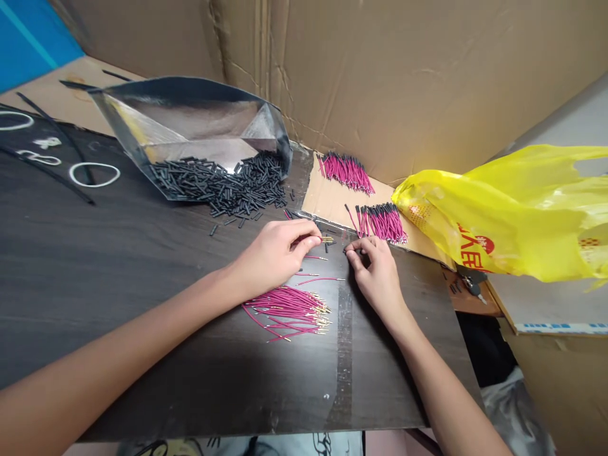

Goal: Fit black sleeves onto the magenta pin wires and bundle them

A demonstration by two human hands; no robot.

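At the far left of the dark wood-grain tabletop lie white rubber rings, and next to them an open silver foil bag spills short black tubing pieces. The left hand pinches a thin magenta wire with a gold pin tip, its long axis pointing right toward the right hand, which pinches a small black tube piece just beside that tip. A loose pile of magenta pin-tipped wires lies just below the left hand, two bundles of sleeved magenta wires rest on cardboard beyond the right hand, and a crumpled yellow plastic bag sits at far right.
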